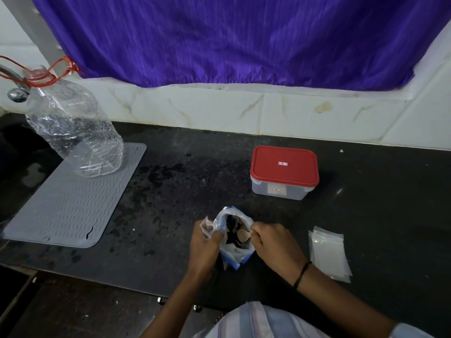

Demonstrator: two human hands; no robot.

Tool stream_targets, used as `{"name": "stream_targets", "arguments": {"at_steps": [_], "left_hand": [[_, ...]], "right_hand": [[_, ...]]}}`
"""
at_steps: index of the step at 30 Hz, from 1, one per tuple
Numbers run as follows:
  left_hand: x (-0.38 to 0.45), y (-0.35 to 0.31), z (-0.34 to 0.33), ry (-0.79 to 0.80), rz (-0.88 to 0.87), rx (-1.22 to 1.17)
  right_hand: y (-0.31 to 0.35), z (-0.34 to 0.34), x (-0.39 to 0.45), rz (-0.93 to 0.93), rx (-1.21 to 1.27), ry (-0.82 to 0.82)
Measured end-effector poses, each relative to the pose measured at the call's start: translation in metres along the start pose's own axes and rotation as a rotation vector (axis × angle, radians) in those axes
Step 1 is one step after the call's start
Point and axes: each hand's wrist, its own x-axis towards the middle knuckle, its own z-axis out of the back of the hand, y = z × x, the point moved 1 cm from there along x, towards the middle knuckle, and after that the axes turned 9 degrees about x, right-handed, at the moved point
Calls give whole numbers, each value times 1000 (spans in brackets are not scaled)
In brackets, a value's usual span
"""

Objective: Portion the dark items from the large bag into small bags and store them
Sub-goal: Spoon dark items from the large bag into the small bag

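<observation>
The large bag [233, 254], white and blue plastic, stands open on the black counter near its front edge. Dark items [231, 228] show inside its mouth. My left hand [206, 250] grips the bag's left rim together with a small clear bag [205, 226]. My right hand [273, 242] holds a pale wooden spoon [244, 234] whose bowl is inside the bag's opening. A stack of small clear bags [328, 252] lies flat on the counter to the right of my right wrist.
A clear box with a red lid [284, 170] sits shut behind the bag to the right. A grey ribbed mat [70, 203] lies at the left with an empty clear plastic bottle [73, 128] on its far end. A purple curtain [231, 37] hangs behind.
</observation>
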Motion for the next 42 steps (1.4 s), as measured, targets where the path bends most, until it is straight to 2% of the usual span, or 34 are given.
{"name": "stream_targets", "arguments": {"at_steps": [6,16,19,26,31,34,36,39,42], "left_hand": [[3,3,0,-24,6,19],[4,6,-5,26,44,-116],[7,5,-9,26,54,-134],[8,9,-7,0,55,-122],[7,11,-4,-22,43,-79],[4,11,-2,-29,-9,-44],[2,11,2,-33,-54,-25],[0,9,8,-71,-125,48],[-3,7,13,-120,-203,144]], "right_hand": [[1,1,-3,30,58,-115],[6,-13,8,1,-51,83],[0,-16,9,-55,53,77],[-16,-17,-6,-133,357,-76],[-20,-15,-10,-173,441,-163],[-19,-12,-11,-198,461,-156],[-17,-5,-13,-208,512,-209],[-8,10,-16,-242,647,-292],[6,25,-16,-231,777,-307]]}}
